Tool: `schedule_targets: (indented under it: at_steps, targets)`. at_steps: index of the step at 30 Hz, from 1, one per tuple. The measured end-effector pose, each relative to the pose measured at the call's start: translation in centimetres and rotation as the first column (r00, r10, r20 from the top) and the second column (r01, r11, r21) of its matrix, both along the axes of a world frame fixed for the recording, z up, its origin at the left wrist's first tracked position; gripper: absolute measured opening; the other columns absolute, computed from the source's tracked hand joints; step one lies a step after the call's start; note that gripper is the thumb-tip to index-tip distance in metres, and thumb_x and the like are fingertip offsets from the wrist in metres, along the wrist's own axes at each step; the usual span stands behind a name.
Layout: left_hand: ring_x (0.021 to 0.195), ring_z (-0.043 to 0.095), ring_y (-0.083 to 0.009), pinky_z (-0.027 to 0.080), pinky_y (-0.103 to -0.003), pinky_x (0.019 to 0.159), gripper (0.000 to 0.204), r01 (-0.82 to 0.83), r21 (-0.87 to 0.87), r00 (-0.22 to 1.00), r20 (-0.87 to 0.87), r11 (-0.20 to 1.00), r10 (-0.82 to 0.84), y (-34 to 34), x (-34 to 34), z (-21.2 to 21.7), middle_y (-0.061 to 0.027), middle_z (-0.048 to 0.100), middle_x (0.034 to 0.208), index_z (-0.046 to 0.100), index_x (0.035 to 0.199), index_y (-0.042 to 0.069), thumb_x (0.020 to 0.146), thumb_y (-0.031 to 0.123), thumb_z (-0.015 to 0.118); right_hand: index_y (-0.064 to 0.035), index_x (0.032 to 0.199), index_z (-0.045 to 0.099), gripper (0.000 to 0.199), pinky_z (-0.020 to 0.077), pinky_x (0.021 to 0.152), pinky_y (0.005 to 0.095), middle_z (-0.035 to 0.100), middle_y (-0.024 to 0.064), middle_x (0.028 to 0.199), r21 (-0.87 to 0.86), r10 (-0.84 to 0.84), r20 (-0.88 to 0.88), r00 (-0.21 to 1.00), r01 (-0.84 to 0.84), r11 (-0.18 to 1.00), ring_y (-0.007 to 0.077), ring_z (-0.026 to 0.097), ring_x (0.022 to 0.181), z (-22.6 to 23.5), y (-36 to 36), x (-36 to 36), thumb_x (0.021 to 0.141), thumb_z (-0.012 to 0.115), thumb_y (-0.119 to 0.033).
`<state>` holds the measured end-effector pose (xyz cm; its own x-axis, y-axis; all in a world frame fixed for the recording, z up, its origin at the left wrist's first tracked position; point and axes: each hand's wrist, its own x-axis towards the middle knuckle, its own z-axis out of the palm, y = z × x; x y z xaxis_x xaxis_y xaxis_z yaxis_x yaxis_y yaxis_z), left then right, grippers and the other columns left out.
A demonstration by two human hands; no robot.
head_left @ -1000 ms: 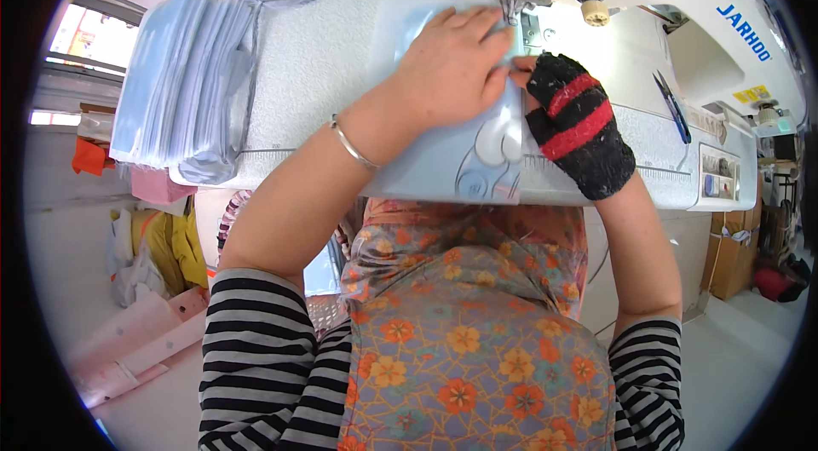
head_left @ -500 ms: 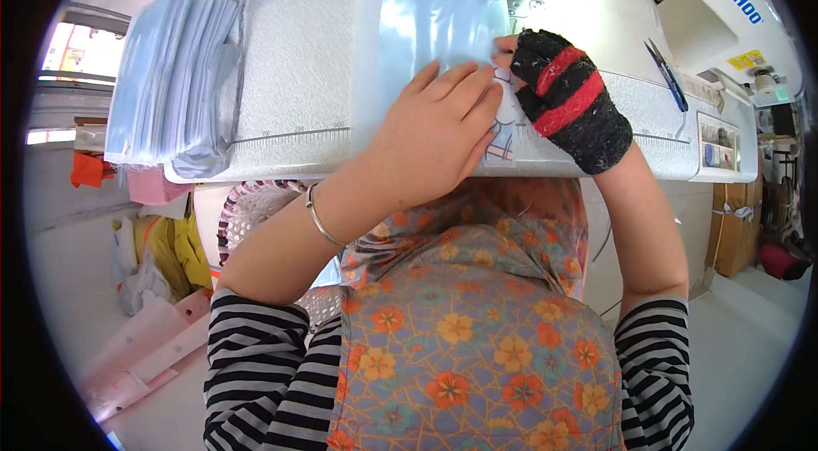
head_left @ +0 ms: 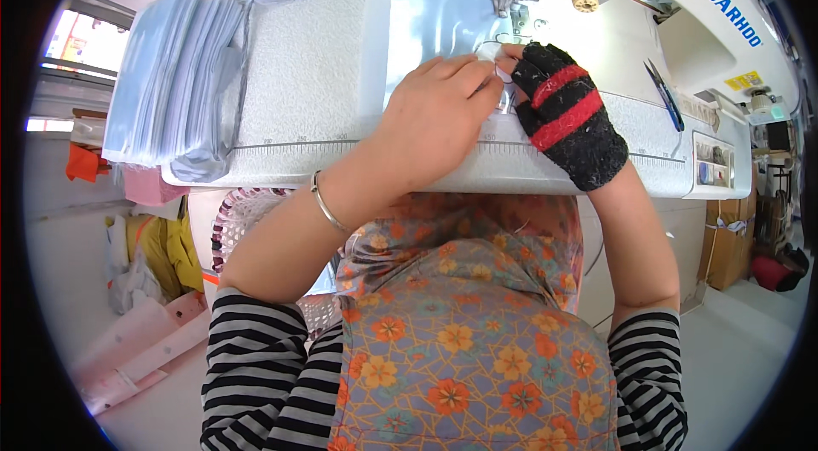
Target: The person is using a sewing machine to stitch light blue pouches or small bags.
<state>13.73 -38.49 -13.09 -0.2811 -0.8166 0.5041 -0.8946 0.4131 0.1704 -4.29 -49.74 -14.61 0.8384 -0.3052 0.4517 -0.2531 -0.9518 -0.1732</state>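
A shiny light-blue sheet with a pale, translucent border lies on the sewing machine's table, its far right edge close to the presser foot. My bare left hand rests on the near part of it, fingers bent together and tips at the right edge. My right hand wears a black fingerless glove with red stripes. Its thumb and forefinger pinch a small whitish printed piece at that same edge, beside the left fingertips. Most of the printed piece is hidden under the fingers.
At the left stands a tied bundle of light-blue sheets. Dark thread snips lie right of my glove, below the machine arm. A small parts tray is set into the table's right end. A woven basket sits below the front edge.
The printed piece, earlier hanging down toward the table's front edge, is now gathered up under my fingers. My left fingers, flatter before, have curled in. The view has shifted slightly.
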Motion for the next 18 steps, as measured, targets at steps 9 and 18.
schedule_targets:
  at_steps: [9, 18]
  targets:
    - [0.100, 0.064, -0.0275, 0.053, -0.040, 0.085, 0.026, -0.031, -0.046, 0.999, -0.006, 0.998, 0.031, -3.8, 2.3, -0.8, -0.0080, 0.064, 0.102, 0.067, 0.098, 0.004, 0.073, 0.004, 0.060, -0.0030, 0.123, 0.060, 0.043, 0.0436, 0.104, 0.0445, 0.061, 0.0157, 0.125, 0.016, -0.045, -0.026, 0.999, 0.045, 0.999, 0.0344, 0.057, 0.117, 0.4, -0.2, 0.6, 0.080, 0.057, 0.001]
    - [0.102, 0.065, -0.0277, 0.055, -0.038, 0.086, 0.037, -0.032, -0.028, 0.999, 0.022, 0.999, 0.033, -7.4, 4.3, -1.2, -0.0066, 0.064, 0.119, 0.068, 0.110, 0.007, 0.075, -0.002, 0.061, -0.0019, 0.120, 0.060, 0.039, 0.0436, 0.103, 0.0447, 0.060, 0.0167, 0.126, -0.010, -0.092, -0.031, 0.995, 0.092, 0.996, 0.0344, 0.057, 0.115, 0.1, -1.2, 1.5, 0.082, 0.056, 0.001]
